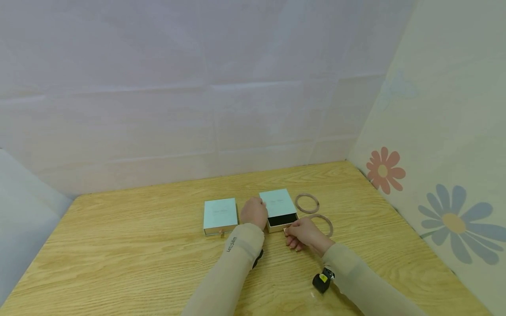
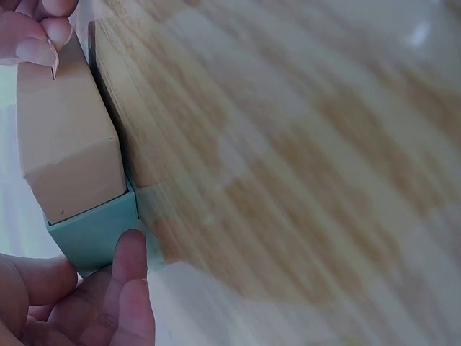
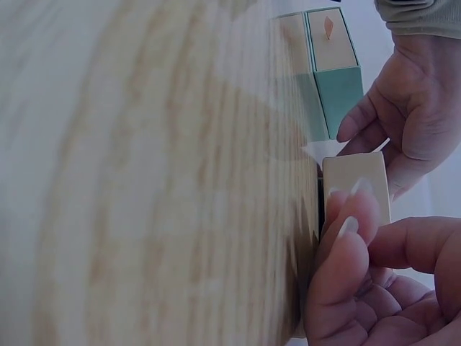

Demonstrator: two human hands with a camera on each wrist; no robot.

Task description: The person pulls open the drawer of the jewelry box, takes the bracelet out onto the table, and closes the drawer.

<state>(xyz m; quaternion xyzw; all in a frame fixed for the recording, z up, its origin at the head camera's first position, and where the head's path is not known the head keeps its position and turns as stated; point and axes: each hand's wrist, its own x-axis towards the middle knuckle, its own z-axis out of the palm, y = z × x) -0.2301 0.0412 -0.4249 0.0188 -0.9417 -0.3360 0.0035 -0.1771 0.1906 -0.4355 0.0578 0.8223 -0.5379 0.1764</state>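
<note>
A pale teal drawer box [image 1: 277, 202] stands on the table, its beige drawer [image 2: 72, 137] partly slid out toward the person. The dark inside of the drawer shows in the head view. My left hand [image 1: 254, 213] holds the teal sleeve from its left side, thumb and fingers on either side in the left wrist view. At the drawer's front, my right hand [image 1: 303, 232] pinches the small pull tab [image 2: 55, 63] between thumb and finger. Two pinkish bangles lie right of the box, a farther bangle [image 1: 296, 203] and a nearer bangle [image 1: 331, 226], partly behind the right hand.
A second teal box [image 1: 220, 213], shut, sits left of the left hand, with its own small tab [image 3: 328, 27] at the front. The wooden table [image 1: 138, 245] ends at a pale curtain [image 1: 158, 109] behind and a flower-patterned wall [image 1: 446, 131] on the right.
</note>
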